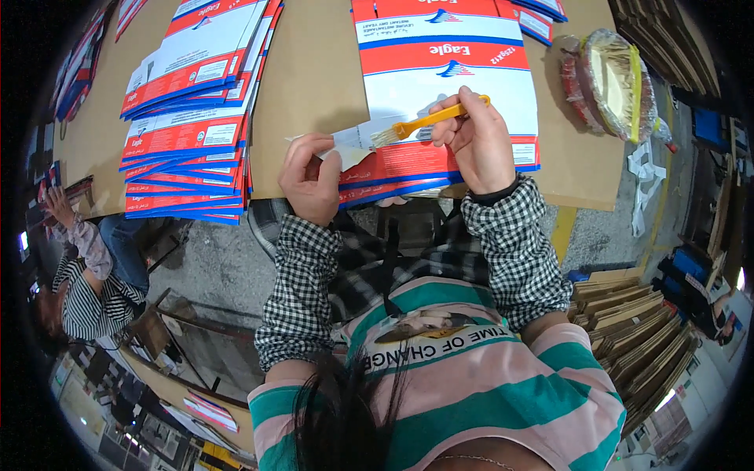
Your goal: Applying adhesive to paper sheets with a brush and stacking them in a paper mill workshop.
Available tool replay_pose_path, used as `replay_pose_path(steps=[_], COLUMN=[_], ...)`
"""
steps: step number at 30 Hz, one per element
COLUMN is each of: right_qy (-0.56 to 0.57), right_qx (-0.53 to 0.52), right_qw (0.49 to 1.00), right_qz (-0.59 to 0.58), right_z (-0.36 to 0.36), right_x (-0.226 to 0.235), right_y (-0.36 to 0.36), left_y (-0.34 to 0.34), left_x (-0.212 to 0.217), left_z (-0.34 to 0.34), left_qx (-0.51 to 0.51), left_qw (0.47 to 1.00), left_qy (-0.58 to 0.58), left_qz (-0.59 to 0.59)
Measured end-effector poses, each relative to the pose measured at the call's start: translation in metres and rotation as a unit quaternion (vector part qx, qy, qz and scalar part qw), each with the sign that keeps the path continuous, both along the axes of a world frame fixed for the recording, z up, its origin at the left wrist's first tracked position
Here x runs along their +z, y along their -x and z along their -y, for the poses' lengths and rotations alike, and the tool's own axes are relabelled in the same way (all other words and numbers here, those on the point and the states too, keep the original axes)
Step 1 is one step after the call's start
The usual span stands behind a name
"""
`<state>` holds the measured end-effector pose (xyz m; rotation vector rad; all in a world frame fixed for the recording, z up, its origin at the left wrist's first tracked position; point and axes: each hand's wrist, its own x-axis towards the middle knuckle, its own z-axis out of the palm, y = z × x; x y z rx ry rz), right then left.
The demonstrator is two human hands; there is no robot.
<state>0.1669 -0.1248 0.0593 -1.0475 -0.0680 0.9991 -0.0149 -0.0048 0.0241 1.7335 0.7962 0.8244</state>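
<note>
My right hand (485,149) grips the yellow handle of a small brush (428,119), its pale bristles pointing left above a flat printed carton (491,90). That carton, red, white and blue, lies uppermost on a pile at the table's near edge. At its left side, my left hand (310,180) has its fingers curled and pinched on a white carton flap (350,159), which is lifted and partly hidden by the fingers. Whether the bristles touch the carton I cannot tell.
A fanned stack of similar flat cartons (188,118) lies to the left on the brown table (306,86). At the right stands a plastic-wrapped bowl (613,78) with pale contents. Brown cardboard sheets (628,322) are piled at lower right. Another person (98,290) sits at far left.
</note>
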Motion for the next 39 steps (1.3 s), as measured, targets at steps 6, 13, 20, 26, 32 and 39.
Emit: replay_pose_path(steps=[6, 13, 20, 26, 32, 39], right_qy=[0.039, 0.052, 0.067, 0.055, 0.037, 0.019], right_qx=[0.022, 0.052, 0.065, 0.081, 0.097, 0.134], right_qw=[0.998, 0.994, 0.992, 0.990, 0.988, 0.981], right_qz=[0.048, 0.077, 0.081, 0.097, 0.112, 0.143], right_z=[-0.010, -0.015, -0.014, -0.014, -0.014, -0.015], right_x=[0.003, 0.002, 0.001, 0.003, 0.003, 0.007], right_y=[0.001, 0.003, 0.001, 0.002, 0.001, 0.004], left_y=[0.003, 0.002, 0.003, 0.004, 0.004, 0.005], left_x=[0.005, 0.004, 0.005, 0.004, -0.001, 0.000], left_z=[0.000, 0.000, 0.002, 0.001, 0.000, -0.004], left_qx=[-0.006, -0.004, -0.005, 0.005, 0.008, 0.009], left_qw=[1.000, 1.000, 1.000, 1.000, 1.000, 1.000], left_qy=[0.006, 0.003, -0.008, 0.013, 0.013, 0.006], left_qz=[0.002, 0.007, -0.005, -0.004, 0.003, -0.017])
